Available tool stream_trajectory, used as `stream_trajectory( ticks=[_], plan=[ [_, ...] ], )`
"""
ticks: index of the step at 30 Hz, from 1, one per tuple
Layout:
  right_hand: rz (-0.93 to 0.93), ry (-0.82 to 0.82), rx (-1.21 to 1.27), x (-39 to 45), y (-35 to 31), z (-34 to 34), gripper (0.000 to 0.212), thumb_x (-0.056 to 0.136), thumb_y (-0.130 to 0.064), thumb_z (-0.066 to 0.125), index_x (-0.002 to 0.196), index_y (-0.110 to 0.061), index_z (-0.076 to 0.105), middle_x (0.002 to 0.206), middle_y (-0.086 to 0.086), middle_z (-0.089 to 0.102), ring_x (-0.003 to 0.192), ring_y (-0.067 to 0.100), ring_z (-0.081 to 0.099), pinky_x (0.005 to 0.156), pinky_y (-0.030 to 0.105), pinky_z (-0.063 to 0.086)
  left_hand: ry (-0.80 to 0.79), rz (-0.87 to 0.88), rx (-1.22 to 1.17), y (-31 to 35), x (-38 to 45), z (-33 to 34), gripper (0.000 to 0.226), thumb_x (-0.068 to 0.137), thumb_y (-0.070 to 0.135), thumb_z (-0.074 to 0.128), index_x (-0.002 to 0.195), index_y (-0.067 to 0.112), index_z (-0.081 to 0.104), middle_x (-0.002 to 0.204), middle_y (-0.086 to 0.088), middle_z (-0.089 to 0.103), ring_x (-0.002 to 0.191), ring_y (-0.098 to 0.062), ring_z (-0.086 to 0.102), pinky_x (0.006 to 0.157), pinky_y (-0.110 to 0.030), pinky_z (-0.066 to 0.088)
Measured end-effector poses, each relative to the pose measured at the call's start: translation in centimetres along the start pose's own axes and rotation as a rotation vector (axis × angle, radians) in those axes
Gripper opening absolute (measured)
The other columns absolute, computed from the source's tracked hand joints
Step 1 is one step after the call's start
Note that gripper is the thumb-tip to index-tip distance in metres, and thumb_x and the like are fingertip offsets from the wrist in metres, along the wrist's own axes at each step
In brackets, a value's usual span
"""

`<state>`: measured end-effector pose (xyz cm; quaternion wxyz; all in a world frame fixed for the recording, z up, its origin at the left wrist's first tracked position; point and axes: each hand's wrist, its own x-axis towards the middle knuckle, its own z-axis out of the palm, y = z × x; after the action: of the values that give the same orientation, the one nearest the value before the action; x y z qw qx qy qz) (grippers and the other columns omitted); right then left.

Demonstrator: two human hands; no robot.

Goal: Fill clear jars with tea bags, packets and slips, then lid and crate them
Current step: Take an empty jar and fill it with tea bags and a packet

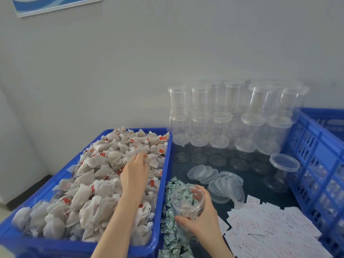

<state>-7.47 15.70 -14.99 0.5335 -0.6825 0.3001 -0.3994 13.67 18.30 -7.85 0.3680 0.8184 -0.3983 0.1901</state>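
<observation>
Filling is under way. The right hand (pixel 200 218) grips an open clear jar (pixel 187 202), tilted toward the camera at five o'clock, a few tea bags inside. At nine o'clock of it, the left hand (pixel 135 173) pinches at tea bags (pixel 89 185) heaped in the blue bin (pixel 160 187). Next, I judge, a clean lift across into the jar mouth without snagging strings.

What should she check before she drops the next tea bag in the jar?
1. Left hand pinching a tea bag in the blue tray: ok.
2. Right hand gripping the jar: ok.
3. Jar mouth open, no lid: ok.
4. Room left in jar: ok, only partly filled.
5. Only one bag pinched: cannot tell.
6. Loose lids nearby: ok.
</observation>
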Motion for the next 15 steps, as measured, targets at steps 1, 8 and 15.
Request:
stream_trajectory(
  ticks=[1,8,15],
  plan=[
    [-0.005,-0.001,0.008,0.0,0.0,0.1,0.091,0.044,-0.025,0.091,0.123,-0.038,0.046,0.112,-0.022,0.064,0.11,-0.009,0.057,0.081,0.004,0.046,0.017,0.019,-0.098,0.2,0.0,-0.2,0.02,0.092,0.012,0.058,0.111,0.012,0.064,0.093,0.0,0.068,0.071,-0.006,0.057,0.057,-0.012,0.039],
    [-0.035,0.009,-0.01,0.2,0.2,0.7,0.081,0.044,-0.026,0.086,0.113,-0.046,0.05,0.11,-0.028,0.061,0.104,-0.007,0.06,0.079,0.004,0.046,-0.075,0.05,-0.695,2.1,-0.3,-1.5,0.027,0.086,0.004,0.065,0.092,0.03,0.063,0.085,0.019,0.068,0.084,0.005,0.063,0.072,-0.006,0.047],
    [-0.046,0.014,-0.06,0.6,0.5,1.5,0.075,0.046,-0.027,0.084,0.104,-0.058,0.048,0.107,-0.025,0.064,0.097,0.001,0.065,0.078,0.022,0.055,-0.42,0.087,-0.867,3.4,-1.4,-0.8,0.031,0.083,-0.006,0.062,0.084,0.026,0.062,0.084,0.012,0.066,0.08,-0.004,0.063,0.074,-0.019,0.052]
  ],
)
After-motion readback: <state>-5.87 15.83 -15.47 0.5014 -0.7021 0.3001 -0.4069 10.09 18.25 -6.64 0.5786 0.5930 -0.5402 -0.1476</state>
